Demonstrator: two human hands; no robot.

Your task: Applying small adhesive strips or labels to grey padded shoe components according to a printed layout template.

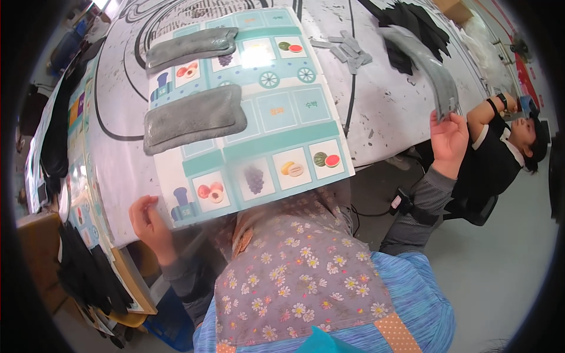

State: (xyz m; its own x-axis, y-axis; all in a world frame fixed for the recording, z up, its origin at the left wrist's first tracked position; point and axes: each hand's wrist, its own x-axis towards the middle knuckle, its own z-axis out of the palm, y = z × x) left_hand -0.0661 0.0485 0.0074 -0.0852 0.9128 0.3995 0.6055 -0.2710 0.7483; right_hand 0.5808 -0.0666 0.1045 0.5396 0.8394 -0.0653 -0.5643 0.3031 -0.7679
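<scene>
My right hand pinches the lower end of a long grey fabric strip with a glossy surface. The strip curves up and away over the table's right side. A printed board with fruit pictures and a light-blue train design lies in front of me, its near edge past the table edge. Two folded grey fabric pieces rest on its left part, an upper one and a larger lower one. Beside the board's near left corner, my left hand is empty, its fingers loosely bent and apart.
Several small grey scraps lie right of the board. Behind the held strip is a black cloth pile. More printed boards and black cloth are at the left. A person in black sits at the right.
</scene>
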